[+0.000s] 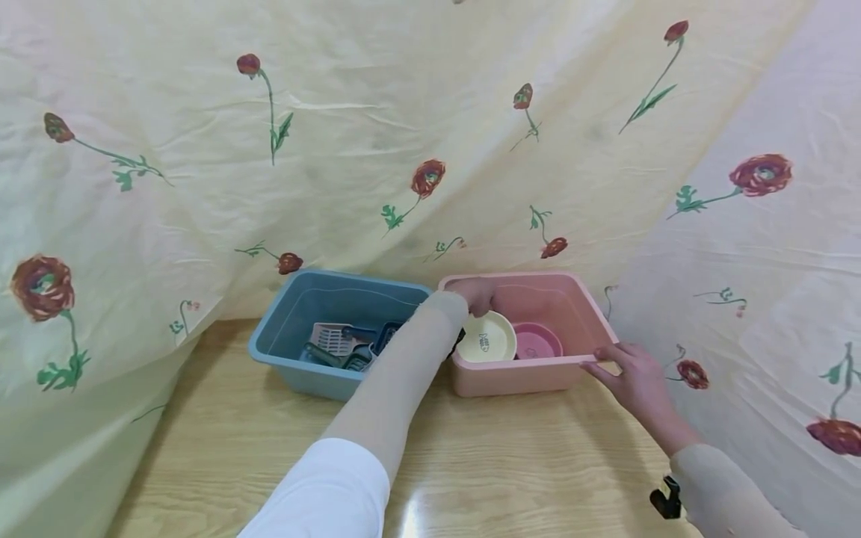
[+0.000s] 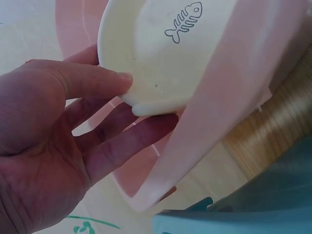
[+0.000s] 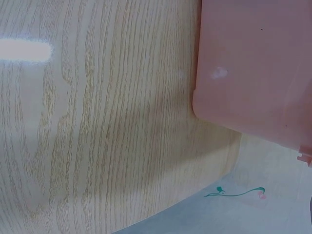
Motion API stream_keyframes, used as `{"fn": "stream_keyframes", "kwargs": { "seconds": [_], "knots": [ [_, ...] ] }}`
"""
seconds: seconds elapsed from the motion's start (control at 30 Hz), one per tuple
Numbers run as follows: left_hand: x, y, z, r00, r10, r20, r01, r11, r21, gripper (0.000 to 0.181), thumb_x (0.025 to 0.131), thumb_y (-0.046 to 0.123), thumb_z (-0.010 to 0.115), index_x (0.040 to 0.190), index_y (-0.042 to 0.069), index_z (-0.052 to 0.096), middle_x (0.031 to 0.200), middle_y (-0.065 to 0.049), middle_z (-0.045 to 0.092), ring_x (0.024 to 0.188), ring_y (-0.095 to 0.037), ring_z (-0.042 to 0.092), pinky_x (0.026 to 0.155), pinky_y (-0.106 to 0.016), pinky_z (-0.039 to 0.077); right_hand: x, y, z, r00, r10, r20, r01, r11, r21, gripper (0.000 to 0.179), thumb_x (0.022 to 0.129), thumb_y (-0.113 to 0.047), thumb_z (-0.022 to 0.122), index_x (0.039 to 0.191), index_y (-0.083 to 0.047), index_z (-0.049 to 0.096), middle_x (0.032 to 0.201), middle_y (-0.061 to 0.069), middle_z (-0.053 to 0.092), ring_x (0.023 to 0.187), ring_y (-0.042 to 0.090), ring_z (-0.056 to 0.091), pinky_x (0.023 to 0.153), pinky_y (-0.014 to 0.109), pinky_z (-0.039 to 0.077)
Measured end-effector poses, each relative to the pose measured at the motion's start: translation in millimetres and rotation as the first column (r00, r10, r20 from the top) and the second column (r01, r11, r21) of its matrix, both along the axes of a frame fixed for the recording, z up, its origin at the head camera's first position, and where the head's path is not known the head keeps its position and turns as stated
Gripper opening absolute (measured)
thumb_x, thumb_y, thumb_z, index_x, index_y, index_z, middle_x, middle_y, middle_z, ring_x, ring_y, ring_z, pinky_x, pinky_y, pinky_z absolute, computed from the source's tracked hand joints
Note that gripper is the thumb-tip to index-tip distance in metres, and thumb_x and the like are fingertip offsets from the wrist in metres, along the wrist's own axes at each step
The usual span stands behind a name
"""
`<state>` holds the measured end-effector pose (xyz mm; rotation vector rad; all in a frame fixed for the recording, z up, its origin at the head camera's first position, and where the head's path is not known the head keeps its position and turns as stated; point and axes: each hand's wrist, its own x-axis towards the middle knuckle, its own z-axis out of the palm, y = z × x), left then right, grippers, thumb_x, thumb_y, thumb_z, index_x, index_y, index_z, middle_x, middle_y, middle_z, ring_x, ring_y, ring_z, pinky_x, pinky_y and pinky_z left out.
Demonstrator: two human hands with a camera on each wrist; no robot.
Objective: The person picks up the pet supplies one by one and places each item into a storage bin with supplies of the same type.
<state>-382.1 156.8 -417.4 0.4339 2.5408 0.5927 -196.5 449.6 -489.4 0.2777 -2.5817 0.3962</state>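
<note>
In the head view, my left hand (image 1: 476,294) reaches over the left side of the pink bin (image 1: 521,379). It pinches the edge of a cream pet dish (image 1: 489,345) marked with a fishbone drawing. The left wrist view shows the thumb (image 2: 109,84) on the dish's inner face and the other fingers beneath its edge. A pink bowl (image 1: 538,345) lies in the bin beside the cream dish. At the bin's front right corner, my right hand (image 1: 635,373) grips the rim, thumb outside; the right wrist view shows only the bin's outer wall (image 3: 253,63).
A blue bin (image 1: 306,377) stands left of the pink one, partly covered by my left arm. Inside lie several slotted litter scoops, one pale pink (image 1: 331,338) and one dark green (image 1: 328,356). Both bins stand on a wooden table (image 1: 498,456) before a flowered cloth (image 1: 377,112).
</note>
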Motion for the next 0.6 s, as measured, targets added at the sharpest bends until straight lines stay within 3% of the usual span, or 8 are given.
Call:
{"fn": "stream_keyframes", "kwargs": {
  "seconds": [0.17, 0.33, 0.47, 0.6],
  "knots": [
    [4.4, -1.0, -2.5, 0.998, 0.054, -0.038, -0.054, 0.999, 0.004, 0.034, 0.091, -0.005, 0.074, 0.110, 0.022, 0.068, 0.108, 0.001, 0.062, 0.095, -0.020, 0.059, 0.072, -0.031, 0.051, -0.5, -1, 0.0, 1.000, 0.002, 0.000, -0.002, 1.000, -0.007, 0.031, 0.076, -0.015, 0.097, 0.100, -0.003, 0.081, 0.093, 0.016, 0.078, 0.089, 0.039, 0.067, 0.080, 0.064, 0.058],
    [4.5, -3.4, -2.4, 0.994, 0.112, 0.007, -0.112, 0.994, 0.005, 0.032, 0.096, 0.002, 0.072, 0.121, 0.021, 0.069, 0.119, 0.000, 0.064, 0.105, -0.022, 0.060, 0.084, -0.035, 0.055, -1.0, -2, -1.2, 1.000, 0.007, -0.005, -0.007, 1.000, 0.005, 0.032, 0.075, -0.015, 0.097, 0.100, -0.002, 0.081, 0.093, 0.015, 0.078, 0.089, 0.039, 0.068, 0.080, 0.064, 0.058],
    [1.1, -7.7, 5.0, 0.997, 0.048, 0.053, -0.051, 0.998, 0.044, 0.048, 0.098, -0.001, 0.070, 0.137, 0.027, 0.072, 0.139, 0.002, 0.067, 0.122, -0.021, 0.061, 0.092, -0.036, 0.058, -0.6, -3, -1.1, 1.000, 0.019, -0.020, -0.019, 1.000, 0.005, 0.032, 0.075, -0.014, 0.097, 0.099, -0.002, 0.081, 0.092, 0.015, 0.078, 0.088, 0.038, 0.068, 0.079, 0.063, 0.059],
    [-0.4, -14.0, 19.7, 0.995, -0.070, 0.073, 0.066, 0.996, 0.055, 0.061, 0.096, -0.004, 0.073, 0.145, 0.032, 0.068, 0.146, 0.001, 0.066, 0.126, -0.021, 0.061, 0.089, -0.035, 0.062, 0.5, -1, 0.5, 0.998, 0.038, -0.041, -0.038, 0.999, 0.009, 0.031, 0.075, -0.015, 0.097, 0.098, -0.002, 0.081, 0.091, 0.015, 0.078, 0.086, 0.037, 0.068, 0.077, 0.061, 0.059]
  ]
}}
